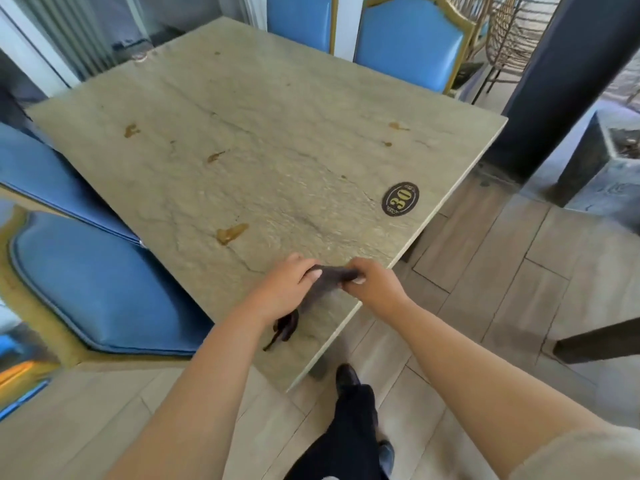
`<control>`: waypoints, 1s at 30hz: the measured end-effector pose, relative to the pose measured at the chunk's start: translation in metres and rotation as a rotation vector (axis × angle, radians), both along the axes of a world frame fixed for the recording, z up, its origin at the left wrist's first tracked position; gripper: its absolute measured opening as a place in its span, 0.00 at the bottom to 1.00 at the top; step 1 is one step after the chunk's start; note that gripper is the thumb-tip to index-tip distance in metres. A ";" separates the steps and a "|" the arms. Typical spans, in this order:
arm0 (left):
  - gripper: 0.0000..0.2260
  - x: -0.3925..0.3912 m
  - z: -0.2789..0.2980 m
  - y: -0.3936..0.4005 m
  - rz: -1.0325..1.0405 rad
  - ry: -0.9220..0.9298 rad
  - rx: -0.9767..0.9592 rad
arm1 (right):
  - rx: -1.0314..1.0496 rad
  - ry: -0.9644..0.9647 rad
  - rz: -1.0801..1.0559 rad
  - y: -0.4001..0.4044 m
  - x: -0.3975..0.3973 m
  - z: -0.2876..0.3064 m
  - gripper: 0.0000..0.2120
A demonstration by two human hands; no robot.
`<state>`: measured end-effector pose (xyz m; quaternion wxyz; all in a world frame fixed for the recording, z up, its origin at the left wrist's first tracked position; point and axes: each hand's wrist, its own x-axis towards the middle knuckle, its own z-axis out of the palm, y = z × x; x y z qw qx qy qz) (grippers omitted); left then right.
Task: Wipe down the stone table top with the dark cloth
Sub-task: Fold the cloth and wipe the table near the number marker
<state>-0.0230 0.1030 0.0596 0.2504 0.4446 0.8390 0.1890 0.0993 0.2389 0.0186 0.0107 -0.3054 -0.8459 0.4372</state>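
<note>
The stone table top (263,133) is greenish-grey and fills the middle of the view. Brown spill marks dot it, the largest (231,233) near its front left. Over the table's near corner, my left hand (285,287) and my right hand (375,284) both pinch the dark cloth (330,276), stretched between them. The rest of the cloth hangs down under my left hand, and its tail (285,328) lies on the stone.
An oval black plaque marked 30 (400,198) sits near the table's right edge. Blue padded chairs stand at the left (97,282) and at the far side (408,39). A dark pillar (568,81) rises at the right. My leg and shoe (349,403) are by the table's near corner.
</note>
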 end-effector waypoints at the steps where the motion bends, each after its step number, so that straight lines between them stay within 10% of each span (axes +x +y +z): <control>1: 0.12 -0.005 0.007 0.008 0.019 0.007 -0.017 | -0.042 0.042 -0.048 0.011 -0.004 0.005 0.04; 7: 0.09 -0.041 0.023 0.061 0.172 -0.222 0.114 | -0.203 0.201 -0.110 0.088 -0.035 0.036 0.04; 18: 0.11 -0.061 0.003 0.201 0.345 -0.888 0.353 | 0.113 0.137 -0.230 0.225 -0.059 0.048 0.06; 24: 0.06 -0.064 -0.035 0.279 0.587 -0.713 0.370 | 0.174 0.041 -0.212 0.298 -0.078 0.029 0.09; 30: 0.11 -0.080 -0.059 0.337 0.604 -0.148 0.220 | 0.218 -0.042 0.001 0.368 -0.116 0.007 0.17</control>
